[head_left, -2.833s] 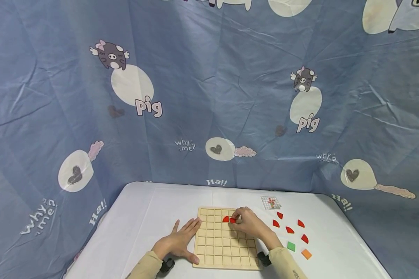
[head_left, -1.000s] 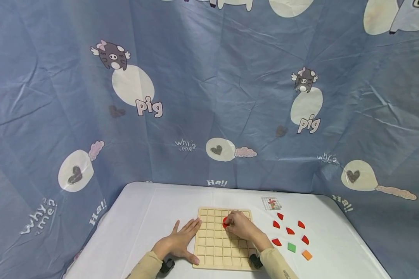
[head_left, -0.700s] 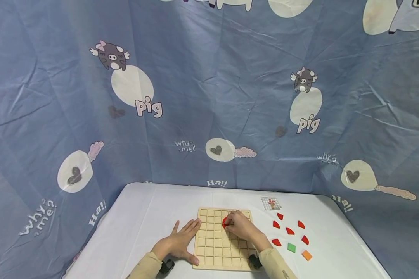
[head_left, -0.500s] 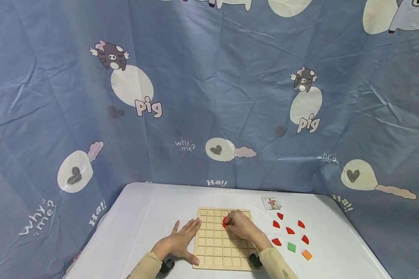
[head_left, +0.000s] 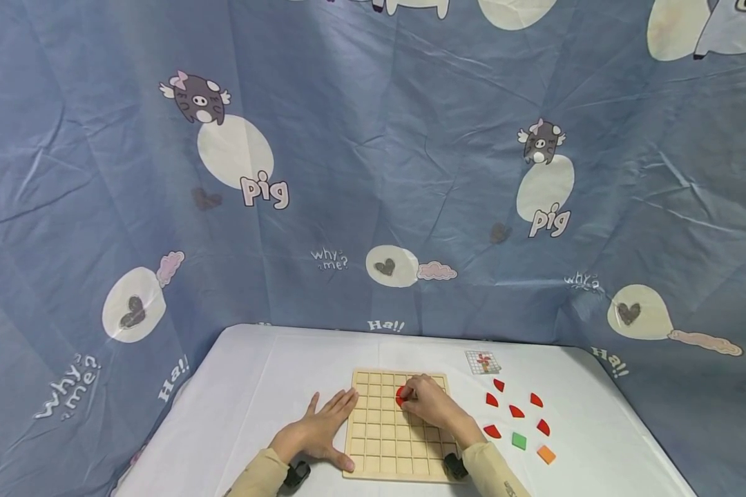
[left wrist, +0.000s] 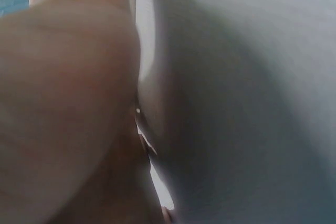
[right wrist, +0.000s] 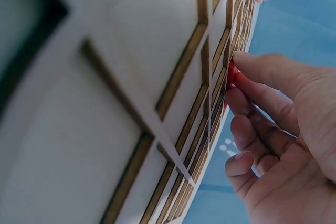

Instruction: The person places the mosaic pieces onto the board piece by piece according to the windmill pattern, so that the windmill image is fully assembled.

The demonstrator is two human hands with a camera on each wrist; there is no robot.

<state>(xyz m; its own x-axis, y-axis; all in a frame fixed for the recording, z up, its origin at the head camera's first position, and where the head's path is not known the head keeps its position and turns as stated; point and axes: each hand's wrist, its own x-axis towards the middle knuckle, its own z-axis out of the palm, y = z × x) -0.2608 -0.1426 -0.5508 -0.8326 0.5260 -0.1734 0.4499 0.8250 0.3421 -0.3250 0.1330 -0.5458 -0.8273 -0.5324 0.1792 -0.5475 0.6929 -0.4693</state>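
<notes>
The wooden grid board (head_left: 373, 449) lies on the white table. My left hand (head_left: 313, 431) rests with fingers spread at its left edge, thumb and fingertips on the rim; the left wrist view shows mostly blurred skin and pale cloth. Over the upper middle of the board, my right hand (head_left: 429, 400) pinches a red quarter-circle tile (right wrist: 231, 74) between thumb and index finger, down at the grid cells. Some red (head_left: 400, 395) shows left of the fingertips in the head view; the fingers hide the rest. The other right fingers are curled.
Right of the board lie several loose red quarter-circle tiles (head_left: 517, 411), a green square tile (head_left: 519, 440) and an orange square tile (head_left: 546, 454). A pattern card (head_left: 483, 362) with a red figure lies behind them. Blue printed cloth (head_left: 323, 297) hangs around the table.
Since the oldest frame my right hand has shifted slightly left and nearer on the board, uncovering a red tile beside it. Over the last second both hands stay put.
</notes>
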